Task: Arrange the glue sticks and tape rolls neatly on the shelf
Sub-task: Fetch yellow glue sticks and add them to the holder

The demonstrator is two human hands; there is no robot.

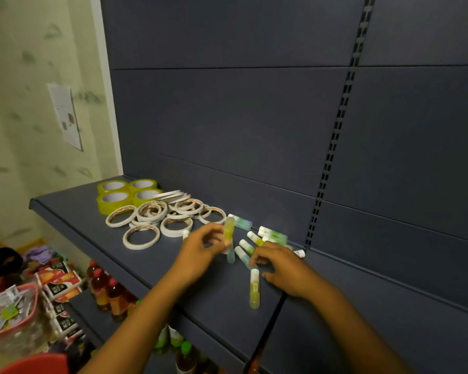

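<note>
Head view: left hand (200, 247) pinches an upright yellow glue stick (228, 233) at its lower half, above the shelf (73, 211). Right hand (278, 268) rests with fingers curled over loose glue sticks (254, 240) lying scattered at mid-shelf; whether it grips one cannot be told. White tape rolls (152, 214) lie jumbled further left, yellow tape rolls (127, 194) grouped behind them. Assessment: sticks are light, rigid, smooth, liable to roll; take hold mid-barrel. Rolls are light; grasp across the rim.
</note>
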